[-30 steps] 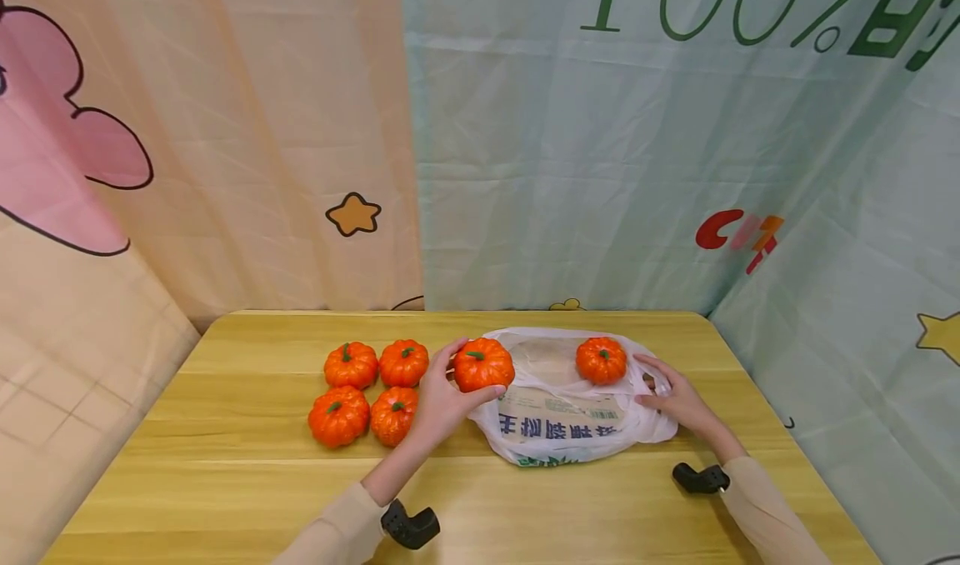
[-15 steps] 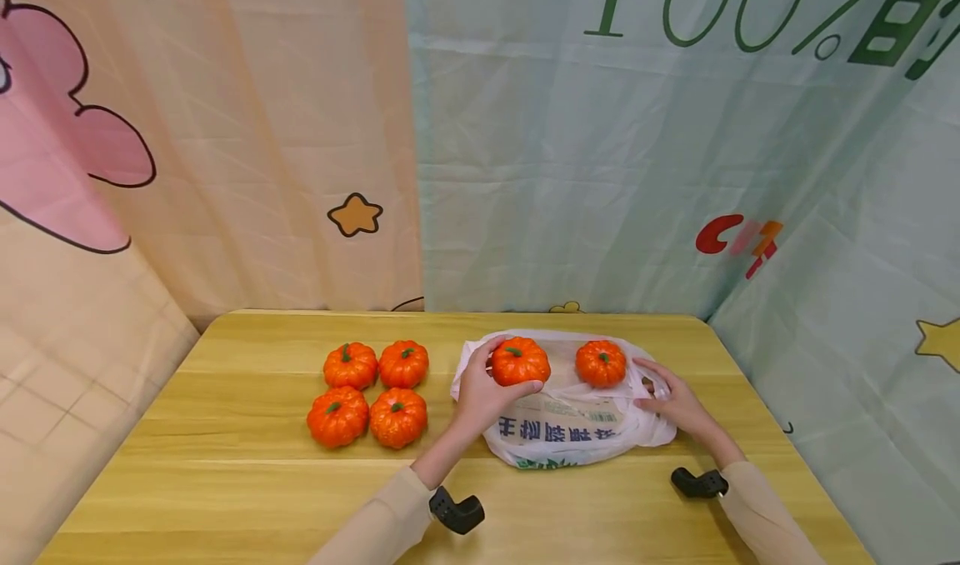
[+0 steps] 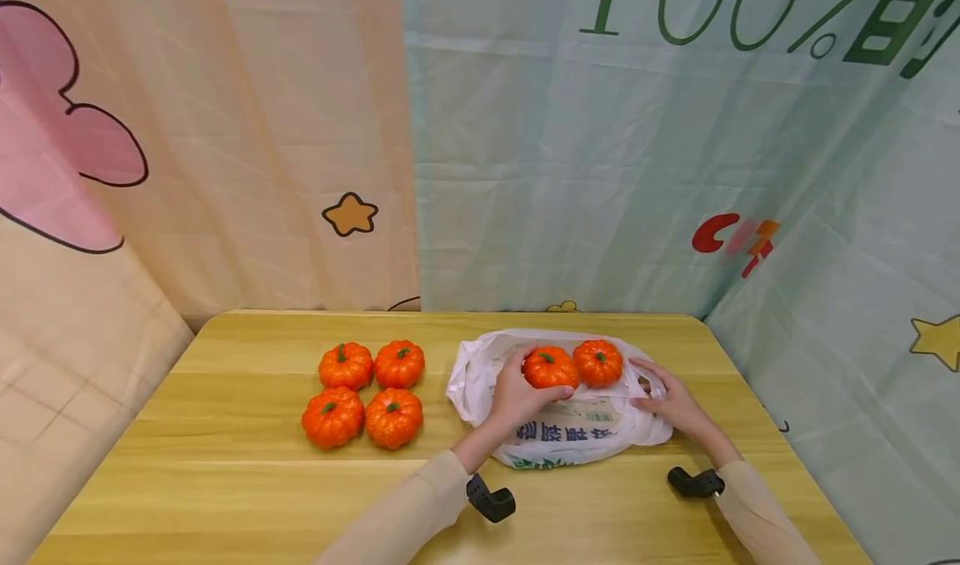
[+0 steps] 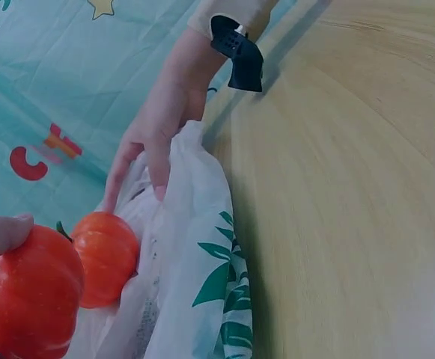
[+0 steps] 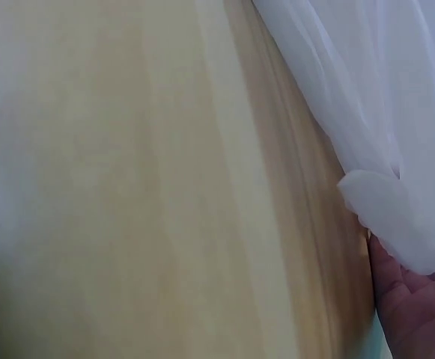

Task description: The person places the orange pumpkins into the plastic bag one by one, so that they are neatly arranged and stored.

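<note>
My left hand (image 3: 516, 398) grips a small orange toy pumpkin (image 3: 551, 368) with a green stem, fingers behind it and thumb in front. This pumpkin is over the mouth of a white plastic bag (image 3: 468, 382) lying on the table. Right beside it, another toy pumpkin (image 3: 598, 363) rests in the bag's opening. At the bag's right end, my right hand (image 3: 678, 405) holds the plastic edge, index finger and thumb spread over it. In the right wrist view, bag plastic (image 5: 400, 217) covers part of that hand's fingers.
Several more toy pumpkins (image 3: 393, 417) sit in two rows on the wooden table (image 3: 225, 482), left of the bag. Printed curtains (image 3: 525, 173) hang behind the table and along its sides. A black wrist camera (image 3: 491, 498) sits at the left cuff.
My left hand has carried its pumpkin rightward from the bag's left edge to beside the pumpkin in the bag. The bag's left side has spread outward. My right hand has stayed at the bag's edge.
</note>
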`<action>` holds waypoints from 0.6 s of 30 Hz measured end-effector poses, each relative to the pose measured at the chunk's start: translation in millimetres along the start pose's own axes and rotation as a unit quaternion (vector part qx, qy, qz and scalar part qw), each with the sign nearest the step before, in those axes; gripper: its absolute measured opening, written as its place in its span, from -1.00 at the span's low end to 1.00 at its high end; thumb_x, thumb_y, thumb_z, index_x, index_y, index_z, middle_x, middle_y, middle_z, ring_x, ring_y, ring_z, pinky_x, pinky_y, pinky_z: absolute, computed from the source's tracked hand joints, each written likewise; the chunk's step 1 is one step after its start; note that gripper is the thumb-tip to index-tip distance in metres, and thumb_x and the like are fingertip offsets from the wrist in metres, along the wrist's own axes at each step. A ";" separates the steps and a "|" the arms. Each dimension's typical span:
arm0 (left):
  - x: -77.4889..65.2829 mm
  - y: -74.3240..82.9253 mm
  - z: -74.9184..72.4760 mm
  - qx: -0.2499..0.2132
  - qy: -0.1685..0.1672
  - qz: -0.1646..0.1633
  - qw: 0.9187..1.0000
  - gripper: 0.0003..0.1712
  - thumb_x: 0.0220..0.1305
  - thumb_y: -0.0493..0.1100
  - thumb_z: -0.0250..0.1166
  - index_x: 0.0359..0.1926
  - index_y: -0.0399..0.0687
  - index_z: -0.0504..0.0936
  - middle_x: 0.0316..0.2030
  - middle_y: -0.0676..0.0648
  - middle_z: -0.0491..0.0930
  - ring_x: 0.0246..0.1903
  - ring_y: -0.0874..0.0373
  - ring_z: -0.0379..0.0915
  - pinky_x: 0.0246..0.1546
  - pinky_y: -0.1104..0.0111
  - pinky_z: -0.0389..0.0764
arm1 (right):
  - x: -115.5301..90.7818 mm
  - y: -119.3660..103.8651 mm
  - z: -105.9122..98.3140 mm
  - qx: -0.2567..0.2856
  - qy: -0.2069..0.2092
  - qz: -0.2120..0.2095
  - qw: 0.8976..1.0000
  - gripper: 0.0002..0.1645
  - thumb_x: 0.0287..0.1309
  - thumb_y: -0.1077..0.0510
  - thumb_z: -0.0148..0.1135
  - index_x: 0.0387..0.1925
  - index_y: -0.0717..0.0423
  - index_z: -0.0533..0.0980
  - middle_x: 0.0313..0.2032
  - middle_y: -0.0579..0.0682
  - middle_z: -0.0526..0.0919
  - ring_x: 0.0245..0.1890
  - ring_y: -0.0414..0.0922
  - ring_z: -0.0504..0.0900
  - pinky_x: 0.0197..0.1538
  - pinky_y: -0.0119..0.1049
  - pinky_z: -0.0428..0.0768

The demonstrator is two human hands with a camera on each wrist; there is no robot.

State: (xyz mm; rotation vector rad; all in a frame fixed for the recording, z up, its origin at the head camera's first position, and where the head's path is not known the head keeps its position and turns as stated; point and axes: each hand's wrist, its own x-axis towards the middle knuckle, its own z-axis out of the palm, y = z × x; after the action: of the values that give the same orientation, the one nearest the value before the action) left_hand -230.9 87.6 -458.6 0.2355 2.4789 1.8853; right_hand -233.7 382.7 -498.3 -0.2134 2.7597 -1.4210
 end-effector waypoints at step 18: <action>21.7 -16.1 27.0 0.021 0.054 -0.004 0.998 -0.10 -0.08 -0.02 0.54 0.28 -0.10 0.35 0.19 -0.15 0.45 0.13 -0.08 0.43 0.17 0.06 0.50 | -2.2 -0.7 0.4 0.013 0.004 0.009 1.000 -0.15 0.10 0.21 0.35 0.40 0.11 0.20 0.40 0.32 0.14 0.13 0.16 0.43 0.07 -0.35 0.47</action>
State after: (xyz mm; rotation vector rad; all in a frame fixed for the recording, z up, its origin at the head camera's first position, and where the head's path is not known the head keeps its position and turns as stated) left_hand -251.3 112.1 -479.7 0.1288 2.5857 1.8925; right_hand -231.4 382.2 -498.0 -0.1809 2.7405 -1.4547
